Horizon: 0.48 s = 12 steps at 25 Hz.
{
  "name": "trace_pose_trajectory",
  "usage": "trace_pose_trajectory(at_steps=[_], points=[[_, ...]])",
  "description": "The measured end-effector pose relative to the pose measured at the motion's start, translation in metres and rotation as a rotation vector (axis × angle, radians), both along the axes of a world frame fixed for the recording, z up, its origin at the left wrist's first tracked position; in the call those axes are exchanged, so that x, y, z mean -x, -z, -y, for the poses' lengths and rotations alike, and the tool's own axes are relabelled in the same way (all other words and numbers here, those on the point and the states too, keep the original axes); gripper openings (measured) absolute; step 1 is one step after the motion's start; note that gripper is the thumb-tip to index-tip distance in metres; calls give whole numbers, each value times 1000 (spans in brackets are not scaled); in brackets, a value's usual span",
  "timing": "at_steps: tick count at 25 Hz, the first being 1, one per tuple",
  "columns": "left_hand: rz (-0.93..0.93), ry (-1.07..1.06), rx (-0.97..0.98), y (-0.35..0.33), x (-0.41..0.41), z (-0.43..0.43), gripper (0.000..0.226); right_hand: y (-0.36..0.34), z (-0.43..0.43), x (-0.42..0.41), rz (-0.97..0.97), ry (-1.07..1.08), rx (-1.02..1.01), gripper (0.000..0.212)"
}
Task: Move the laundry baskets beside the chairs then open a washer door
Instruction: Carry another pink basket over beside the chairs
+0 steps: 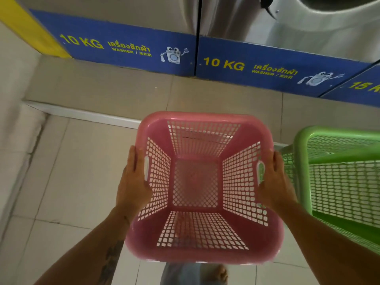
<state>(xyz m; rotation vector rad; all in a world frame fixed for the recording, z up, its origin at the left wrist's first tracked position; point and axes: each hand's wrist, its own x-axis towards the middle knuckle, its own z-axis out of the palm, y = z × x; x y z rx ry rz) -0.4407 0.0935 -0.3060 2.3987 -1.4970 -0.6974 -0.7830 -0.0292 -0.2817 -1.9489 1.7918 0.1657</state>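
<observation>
An empty pink laundry basket (196,183) with perforated walls fills the middle of the view, held above the tiled floor. My left hand (132,182) grips its left rim by the handle slot. My right hand (274,182) grips the right rim. A green laundry basket (341,182) stands directly to the right, nearly touching the pink one. Steel washers (257,19) line the top of the view; part of a round washer door (320,15) shows at the top right. No chairs are in view.
Blue base panels marked 10 KG (133,48) run under the washers on a raised tiled step (102,89). A white step edge (82,114) and a wall with a yellow stripe (26,25) lie to the left. My foot (218,274) shows below the basket.
</observation>
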Motion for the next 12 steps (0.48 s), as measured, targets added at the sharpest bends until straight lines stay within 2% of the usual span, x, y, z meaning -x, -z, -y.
trace_pose_trajectory(at_steps=[6,12], points=[[58,-99,60,-123,3,-46,93,-127,11,-8,49,-200,118,101],[160,-316,162,-241,52,-167,90,-236,-34,-5,178,-464,222,93]])
